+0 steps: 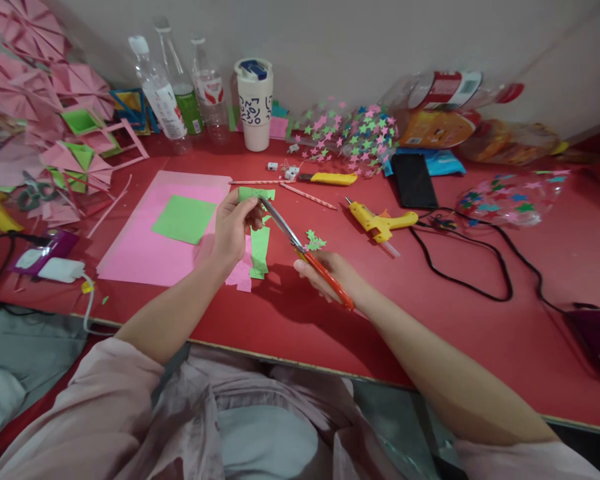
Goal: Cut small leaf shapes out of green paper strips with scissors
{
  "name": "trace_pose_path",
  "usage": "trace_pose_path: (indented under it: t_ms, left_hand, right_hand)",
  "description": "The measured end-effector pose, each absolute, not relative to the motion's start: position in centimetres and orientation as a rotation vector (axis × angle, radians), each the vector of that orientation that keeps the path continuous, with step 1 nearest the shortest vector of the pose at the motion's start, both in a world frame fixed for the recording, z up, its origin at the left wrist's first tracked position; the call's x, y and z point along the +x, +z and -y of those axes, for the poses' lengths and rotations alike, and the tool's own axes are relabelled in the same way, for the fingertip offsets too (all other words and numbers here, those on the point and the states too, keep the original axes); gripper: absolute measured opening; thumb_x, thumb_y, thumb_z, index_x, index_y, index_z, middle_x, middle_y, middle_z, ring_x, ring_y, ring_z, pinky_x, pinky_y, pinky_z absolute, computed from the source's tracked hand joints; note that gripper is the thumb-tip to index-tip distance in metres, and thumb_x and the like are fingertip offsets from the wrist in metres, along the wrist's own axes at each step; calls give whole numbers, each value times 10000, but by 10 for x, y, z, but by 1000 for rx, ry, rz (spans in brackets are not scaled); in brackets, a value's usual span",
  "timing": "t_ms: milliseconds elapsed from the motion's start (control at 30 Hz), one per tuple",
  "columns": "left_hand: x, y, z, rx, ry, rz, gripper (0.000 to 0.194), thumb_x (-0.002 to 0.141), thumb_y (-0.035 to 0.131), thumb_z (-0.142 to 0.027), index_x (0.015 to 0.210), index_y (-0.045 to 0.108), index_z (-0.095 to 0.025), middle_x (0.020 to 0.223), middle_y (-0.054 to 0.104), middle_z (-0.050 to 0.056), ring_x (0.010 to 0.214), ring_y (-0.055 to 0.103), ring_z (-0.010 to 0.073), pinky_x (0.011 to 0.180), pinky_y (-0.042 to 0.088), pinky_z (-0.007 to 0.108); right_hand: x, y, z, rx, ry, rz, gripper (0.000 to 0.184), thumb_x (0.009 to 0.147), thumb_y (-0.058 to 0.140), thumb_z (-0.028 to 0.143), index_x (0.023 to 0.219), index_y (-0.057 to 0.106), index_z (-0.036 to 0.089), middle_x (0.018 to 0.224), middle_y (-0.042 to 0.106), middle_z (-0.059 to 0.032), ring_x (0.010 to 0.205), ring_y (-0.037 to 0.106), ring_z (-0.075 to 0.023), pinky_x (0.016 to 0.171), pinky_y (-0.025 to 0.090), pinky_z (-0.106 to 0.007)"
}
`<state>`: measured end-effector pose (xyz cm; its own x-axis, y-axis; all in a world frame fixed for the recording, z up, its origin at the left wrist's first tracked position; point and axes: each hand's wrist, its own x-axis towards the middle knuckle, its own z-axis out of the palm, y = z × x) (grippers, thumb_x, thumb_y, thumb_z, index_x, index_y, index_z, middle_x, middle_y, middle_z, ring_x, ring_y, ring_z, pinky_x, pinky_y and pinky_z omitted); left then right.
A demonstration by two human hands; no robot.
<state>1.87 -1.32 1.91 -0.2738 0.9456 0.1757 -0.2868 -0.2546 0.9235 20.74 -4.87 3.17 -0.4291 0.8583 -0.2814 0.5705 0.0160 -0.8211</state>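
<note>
My left hand [237,223] pinches a small strip of green paper [250,193] above the red table. In my right hand [330,277] are scissors [325,270] with orange-red handles, and their long blades reach up to the green strip. Below the blades, several small green paper stars [315,241] lie in a pile. A larger green paper offcut [259,253] rests beside them, partly over pink paper scraps [240,272]. Left of my left hand, a green paper square [185,220] lies on a large pink sheet [140,247].
A yellow glue gun [380,221] with its black cord lies to the right, near a phone [414,180]. Behind are a yellow cutter knife [330,179], pencils [307,195], a tumbler [256,107] and several bottles. Pink paper crafts [35,87] crowd the left; a power strip [50,250] lies there too.
</note>
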Motion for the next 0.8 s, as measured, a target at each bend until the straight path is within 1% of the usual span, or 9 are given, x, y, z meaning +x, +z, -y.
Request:
trace_pose_path:
  t_ms: [267, 567, 800]
  left_hand:
    - [19, 17, 13, 1009, 1703, -1001, 110, 736, 586, -232, 667, 513, -186, 545, 545, -57, 439, 485, 32, 406, 371, 160]
    - [19, 17, 13, 1005, 1681, -1036, 135, 759, 580, -252, 666, 502, -191, 534, 535, -62, 436, 482, 34, 414, 375, 164]
    - [21, 17, 15, 1021, 1679, -1047, 149, 774, 565, -242, 656, 490, -191, 508, 528, -61, 414, 472, 35, 400, 347, 171]
  right_hand:
    - [208, 34, 48, -1492, 1376, 2017, 497, 712, 513, 674, 644, 486, 182, 480, 384, 54, 404, 382, -86, 409, 301, -234]
    - [209, 33, 48, -1494, 1358, 2029, 505, 707, 513, 682, 638, 481, 183, 486, 386, 50, 407, 382, -86, 411, 298, -232]
    - [210, 31, 46, -1463, 1356, 2058, 494, 730, 500, 667, 642, 481, 181, 485, 388, 50, 407, 390, -88, 415, 309, -235]
